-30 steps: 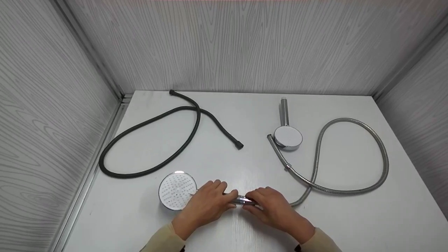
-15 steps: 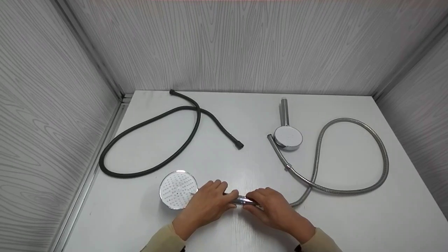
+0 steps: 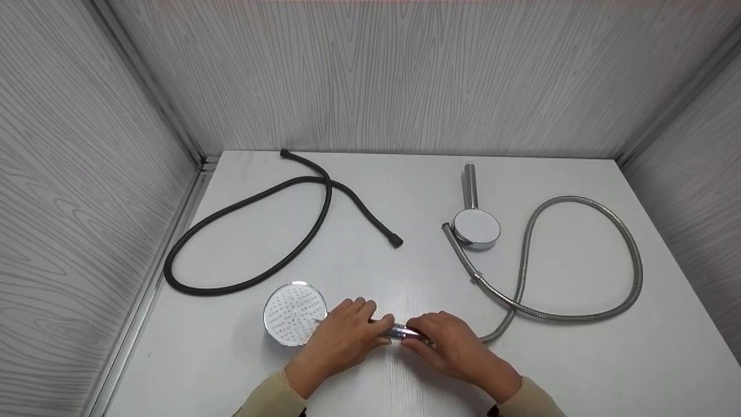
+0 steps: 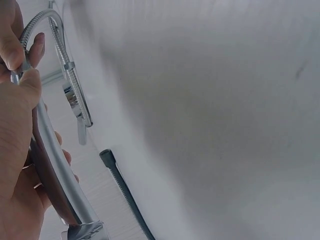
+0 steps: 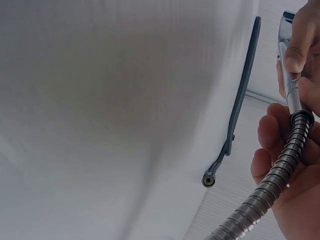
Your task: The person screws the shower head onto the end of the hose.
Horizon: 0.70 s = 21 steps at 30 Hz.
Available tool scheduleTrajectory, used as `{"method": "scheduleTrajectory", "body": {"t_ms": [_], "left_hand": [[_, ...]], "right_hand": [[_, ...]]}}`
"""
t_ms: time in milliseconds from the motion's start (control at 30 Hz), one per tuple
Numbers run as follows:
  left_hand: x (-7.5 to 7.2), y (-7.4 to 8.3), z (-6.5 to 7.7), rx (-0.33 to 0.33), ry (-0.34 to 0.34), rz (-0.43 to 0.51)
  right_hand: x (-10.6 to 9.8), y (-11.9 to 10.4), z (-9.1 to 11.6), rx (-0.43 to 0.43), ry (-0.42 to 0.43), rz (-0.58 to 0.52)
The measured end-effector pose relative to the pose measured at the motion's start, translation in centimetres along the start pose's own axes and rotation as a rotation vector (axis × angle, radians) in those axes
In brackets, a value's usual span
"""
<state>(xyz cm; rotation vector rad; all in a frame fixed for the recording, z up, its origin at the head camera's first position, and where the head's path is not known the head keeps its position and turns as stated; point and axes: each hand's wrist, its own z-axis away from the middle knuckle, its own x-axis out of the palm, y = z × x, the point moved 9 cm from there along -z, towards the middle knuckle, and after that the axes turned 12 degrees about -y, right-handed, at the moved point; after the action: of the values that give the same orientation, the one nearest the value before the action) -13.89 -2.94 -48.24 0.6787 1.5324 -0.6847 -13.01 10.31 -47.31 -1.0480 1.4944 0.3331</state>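
Note:
My left hand (image 3: 346, 334) grips the chrome handle of a shower head (image 3: 294, 314), whose round white nozzle face is turned up at the left. In the left wrist view the fingers wrap round the shiny handle (image 4: 60, 175). Close on its right, my right hand (image 3: 450, 346) pinches the end of a silver metal shower hose (image 5: 270, 185) where it meets the handle's end. The hose's end fitting is mostly covered by my fingers, so how far it is joined cannot be told. From the right hand the hose runs off to the right in a loop.
A black shower hose (image 3: 228, 288) lies looped at the left of the white table (image 3: 399, 272). A second chrome shower head (image 3: 476, 227) lies at the back right, with the silver hose's free end beside it. Grey wood-grain walls (image 3: 370, 75) stand round the table.
The shower head's round face has shifted very slightly to the right since a second ago. Both hands hold nearly the same places, and the other things lie still.

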Motion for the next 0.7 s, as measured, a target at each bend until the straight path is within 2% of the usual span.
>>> {"method": "scheduleTrajectory", "body": {"t_ms": [167, 333, 700], "left_hand": [[0.2, 0.0, 0.0, -0.005, -0.005, -0.006], [0.3, 0.1, 0.1, -0.009, 0.013, -0.010], [1.8, 0.7, 0.2, -0.017, -0.005, 0.012]], "right_hand": [[-0.1, -0.3, 0.0, -0.024, 0.017, 0.023], [0.2, -0.2, 0.1, -0.010, 0.002, 0.009], [2.0, 0.9, 0.2, 0.112, -0.172, -0.011]]}}
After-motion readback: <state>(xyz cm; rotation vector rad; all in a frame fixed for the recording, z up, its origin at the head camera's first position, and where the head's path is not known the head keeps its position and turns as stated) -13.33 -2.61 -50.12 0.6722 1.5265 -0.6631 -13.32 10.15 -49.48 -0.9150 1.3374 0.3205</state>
